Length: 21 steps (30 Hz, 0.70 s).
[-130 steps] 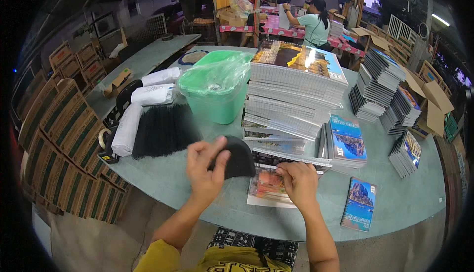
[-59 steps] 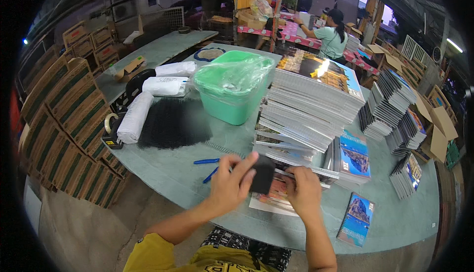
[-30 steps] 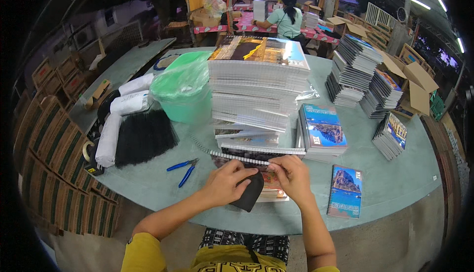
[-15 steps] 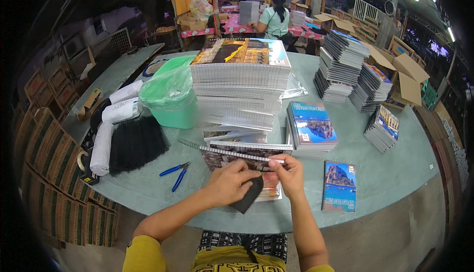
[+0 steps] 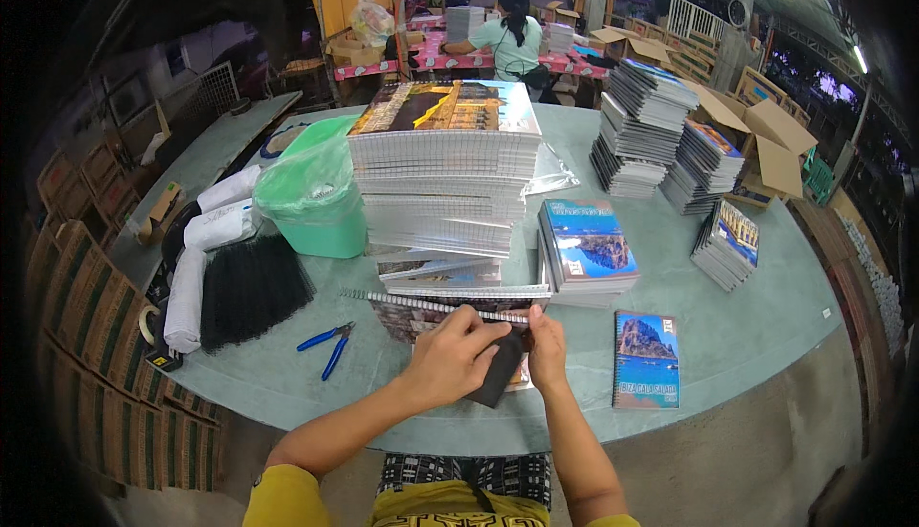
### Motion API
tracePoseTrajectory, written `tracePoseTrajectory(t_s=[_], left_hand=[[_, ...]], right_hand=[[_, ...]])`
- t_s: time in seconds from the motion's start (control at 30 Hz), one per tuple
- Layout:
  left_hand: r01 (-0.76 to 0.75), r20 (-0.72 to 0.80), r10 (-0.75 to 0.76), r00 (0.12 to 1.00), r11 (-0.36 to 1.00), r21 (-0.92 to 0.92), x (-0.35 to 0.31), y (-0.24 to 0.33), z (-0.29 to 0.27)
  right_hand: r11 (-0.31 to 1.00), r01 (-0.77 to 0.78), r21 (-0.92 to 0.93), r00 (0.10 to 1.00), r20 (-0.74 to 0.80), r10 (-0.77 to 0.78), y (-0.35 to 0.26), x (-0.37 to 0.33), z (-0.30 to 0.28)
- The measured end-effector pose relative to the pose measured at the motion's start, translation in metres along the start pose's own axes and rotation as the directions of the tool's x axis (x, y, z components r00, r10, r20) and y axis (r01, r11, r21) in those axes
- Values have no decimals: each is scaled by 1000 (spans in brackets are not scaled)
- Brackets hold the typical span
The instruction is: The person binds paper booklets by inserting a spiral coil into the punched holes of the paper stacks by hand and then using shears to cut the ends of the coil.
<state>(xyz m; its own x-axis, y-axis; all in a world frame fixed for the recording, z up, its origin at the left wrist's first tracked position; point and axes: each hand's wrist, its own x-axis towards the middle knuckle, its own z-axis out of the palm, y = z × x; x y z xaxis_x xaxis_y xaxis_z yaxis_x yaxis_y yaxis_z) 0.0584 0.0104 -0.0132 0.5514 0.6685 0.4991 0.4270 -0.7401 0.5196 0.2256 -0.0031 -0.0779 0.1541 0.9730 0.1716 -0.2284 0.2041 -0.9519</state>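
Observation:
A notebook with a dark, patterned cover stands on edge in front of me, its bound edge upward. A thin wire spiral runs along that edge and sticks out past its left end. My left hand is closed on a flat black piece with a rounded end, held against the near side of the notebook by the spiral. At the right end of the bound edge, my right hand pinches the notebook between thumb and fingers. The fingertips behind the notebook are hidden.
Directly beyond stands a tall stack of unbound pads. Blue cutters, black spiral wires and a green bin lie left. To the right are a bound notebook and notebook stacks. A person works at another table.
The view has shifted slightly, moving the table's things left in the picture. My right hand has come closer to my left hand and the black piece, still at the notebook's right end.

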Motion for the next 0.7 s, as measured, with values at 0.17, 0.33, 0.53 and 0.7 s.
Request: tracePoseTrajectory(t_s=[0.17, 0.33, 0.53, 0.7], left_hand=[[25, -249, -33, 968, 999, -36, 9, 2, 5], [-47, 113, 49, 992, 999, -26, -61, -12, 45], [-277, -214, 321, 923, 937, 212, 2, 7, 9], [-255, -2, 256, 967, 963, 91, 24, -2, 29]], right_hand=[[990, 85, 111, 996, -18, -84, 8, -4, -5], [994, 97, -40, 993, 74, -94, 6, -3, 1], [988, 141, -68, 990, -7, -142, 11, -2, 0], [959, 154, -238, 988, 27, -152, 20, -5, -12]])
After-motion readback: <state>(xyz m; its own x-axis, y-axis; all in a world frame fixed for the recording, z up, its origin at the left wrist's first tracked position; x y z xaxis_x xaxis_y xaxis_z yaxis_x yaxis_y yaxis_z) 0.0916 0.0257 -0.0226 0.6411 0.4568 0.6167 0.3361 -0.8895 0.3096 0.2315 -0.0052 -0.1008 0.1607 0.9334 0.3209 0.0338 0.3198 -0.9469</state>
